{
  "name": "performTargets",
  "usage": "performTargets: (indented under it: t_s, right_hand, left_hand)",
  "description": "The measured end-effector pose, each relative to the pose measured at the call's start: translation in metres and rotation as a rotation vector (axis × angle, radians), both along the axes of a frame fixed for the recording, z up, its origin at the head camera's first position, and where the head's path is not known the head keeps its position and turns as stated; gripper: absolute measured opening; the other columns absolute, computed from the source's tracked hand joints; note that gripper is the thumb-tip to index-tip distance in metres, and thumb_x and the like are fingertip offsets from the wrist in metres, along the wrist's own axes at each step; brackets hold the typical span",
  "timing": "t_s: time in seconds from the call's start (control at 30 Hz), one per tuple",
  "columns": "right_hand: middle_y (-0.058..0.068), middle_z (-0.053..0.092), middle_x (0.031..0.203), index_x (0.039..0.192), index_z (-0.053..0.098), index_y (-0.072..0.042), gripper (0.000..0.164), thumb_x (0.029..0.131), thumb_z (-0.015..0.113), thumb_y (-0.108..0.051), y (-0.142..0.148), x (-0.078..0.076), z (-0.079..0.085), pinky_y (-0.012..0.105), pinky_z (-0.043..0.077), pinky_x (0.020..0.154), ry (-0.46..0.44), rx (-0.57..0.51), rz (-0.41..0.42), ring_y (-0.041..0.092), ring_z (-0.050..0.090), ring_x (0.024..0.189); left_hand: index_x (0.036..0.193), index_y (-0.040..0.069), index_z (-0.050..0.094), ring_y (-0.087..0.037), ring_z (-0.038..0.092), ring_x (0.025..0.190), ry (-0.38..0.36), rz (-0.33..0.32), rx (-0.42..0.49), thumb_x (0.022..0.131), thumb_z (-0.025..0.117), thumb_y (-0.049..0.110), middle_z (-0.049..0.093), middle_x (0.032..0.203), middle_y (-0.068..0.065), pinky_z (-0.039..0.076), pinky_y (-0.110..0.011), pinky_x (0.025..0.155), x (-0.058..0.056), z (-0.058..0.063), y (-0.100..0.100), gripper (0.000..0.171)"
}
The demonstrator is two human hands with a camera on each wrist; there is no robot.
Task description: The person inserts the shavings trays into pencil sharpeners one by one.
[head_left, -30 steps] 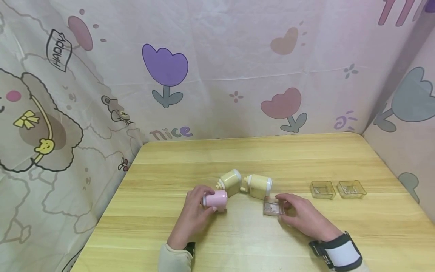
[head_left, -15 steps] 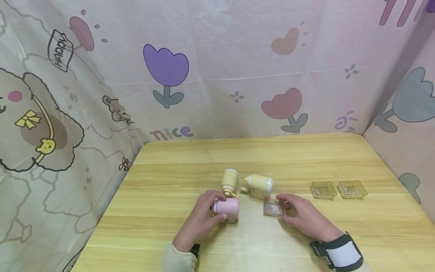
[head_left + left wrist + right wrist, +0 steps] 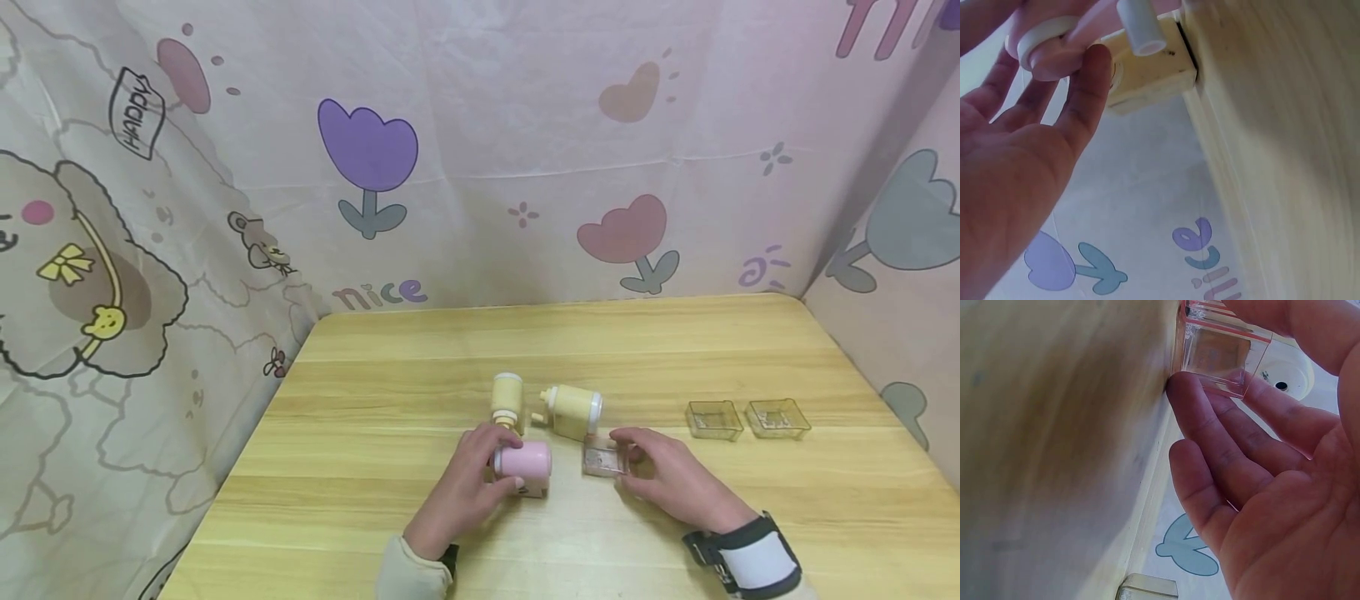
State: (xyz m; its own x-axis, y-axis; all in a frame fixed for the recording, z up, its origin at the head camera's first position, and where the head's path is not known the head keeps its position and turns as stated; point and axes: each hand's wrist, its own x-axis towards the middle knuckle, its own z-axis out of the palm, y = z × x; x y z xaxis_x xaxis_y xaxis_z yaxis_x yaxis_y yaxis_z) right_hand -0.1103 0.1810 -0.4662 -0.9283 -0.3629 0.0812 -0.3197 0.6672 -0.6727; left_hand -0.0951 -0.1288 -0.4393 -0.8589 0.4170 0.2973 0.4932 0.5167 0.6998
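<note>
My left hand (image 3: 472, 479) grips a pink crank pencil sharpener (image 3: 527, 459) by its barrel, lying sideways, fingers at the far side and thumb at the near side. In the left wrist view, its white-tipped crank (image 3: 1141, 28) shows beyond the fingertips. My right hand (image 3: 667, 475) holds a small clear pinkish drawer (image 3: 602, 458) between thumb and fingers, just right of the pink sharpener. In the right wrist view, the drawer (image 3: 1219, 353) stands at the tabletop. Behind are two yellow pencil sharpeners, one on the left (image 3: 507, 396) and one on the right (image 3: 573, 408).
Two clear yellowish drawers, a left one (image 3: 714, 419) and a right one (image 3: 777, 417), sit on the right side of the wooden table (image 3: 390, 358). Patterned cloth (image 3: 480, 125) hangs along the back and sides.
My left hand has moved right with the pink sharpener, toward the drawer. The left yellow sharpener has turned so its crank end faces the front. My right hand has stayed in place.
</note>
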Motion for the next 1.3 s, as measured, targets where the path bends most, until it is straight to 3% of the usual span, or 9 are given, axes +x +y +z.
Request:
performTargets:
  t_s: [0.27, 0.47, 0.67, 0.8, 1.1, 1.3]
  right_hand:
    - [0.0, 0.062, 0.116, 0.128, 0.054, -0.011, 0.056, 0.078, 0.076, -0.024, 0.0, -0.001, 0.0, 0.037, 0.049, 0.085, -0.001, 0.003, 0.006, 0.014, 0.059, 0.099]
    - [0.0, 0.061, 0.116, 0.128, 0.055, -0.011, 0.056, 0.078, 0.076, -0.025, 0.0, 0.0, -0.001, 0.035, 0.05, 0.085, 0.0, -0.005, 0.018, 0.013, 0.059, 0.098]
    - [-0.001, 0.062, 0.115, 0.127, 0.056, -0.011, 0.056, 0.076, 0.077, -0.024, -0.004, 0.0, -0.001, 0.035, 0.05, 0.084, 0.05, -0.029, 0.037, 0.011, 0.059, 0.096]
    - [-0.003, 0.062, 0.111, 0.125, 0.057, -0.01, 0.056, 0.075, 0.078, -0.025, -0.008, 0.001, 0.0, 0.035, 0.05, 0.082, 0.07, -0.037, 0.066, 0.009, 0.057, 0.093]
    - [-0.002, 0.062, 0.114, 0.127, 0.056, -0.009, 0.058, 0.076, 0.078, -0.026, -0.015, 0.005, 0.0, 0.033, 0.051, 0.082, 0.037, -0.072, 0.133, 0.008, 0.057, 0.092]
    - [-0.001, 0.062, 0.113, 0.127, 0.056, -0.008, 0.058, 0.075, 0.078, -0.025, -0.017, 0.006, 0.0, 0.033, 0.051, 0.08, 0.022, -0.087, 0.146, 0.008, 0.058, 0.091]
  left_hand:
    - [0.115, 0.021, 0.053, -0.015, 0.044, 0.106, 0.047, 0.026, -0.016, 0.078, 0.075, 0.015, 0.053, 0.121, 0.01, 0.043, -0.035, 0.088, 0.0, -0.005, 0.008, 0.043]
    - [0.116, 0.021, 0.052, -0.015, 0.044, 0.106, 0.059, 0.042, -0.046, 0.079, 0.074, 0.017, 0.053, 0.122, 0.01, 0.044, -0.033, 0.087, 0.001, -0.005, 0.011, 0.043]
    - [0.119, 0.023, 0.049, -0.016, 0.044, 0.106, 0.023, 0.032, -0.056, 0.078, 0.073, 0.014, 0.051, 0.124, 0.01, 0.045, -0.033, 0.085, 0.002, -0.005, 0.009, 0.048]
    - [0.123, 0.025, 0.046, -0.016, 0.046, 0.111, -0.024, 0.037, -0.075, 0.078, 0.071, 0.01, 0.051, 0.123, 0.009, 0.045, -0.038, 0.091, 0.003, -0.005, 0.009, 0.053]
    - [0.126, 0.024, 0.046, -0.018, 0.05, 0.112, -0.054, 0.075, -0.104, 0.082, 0.071, 0.013, 0.054, 0.124, 0.001, 0.045, -0.038, 0.094, 0.005, -0.006, 0.014, 0.052]
    - [0.126, 0.024, 0.047, -0.015, 0.051, 0.107, -0.055, 0.054, -0.095, 0.082, 0.071, 0.013, 0.054, 0.123, 0.003, 0.047, -0.033, 0.089, 0.003, -0.007, 0.016, 0.052]
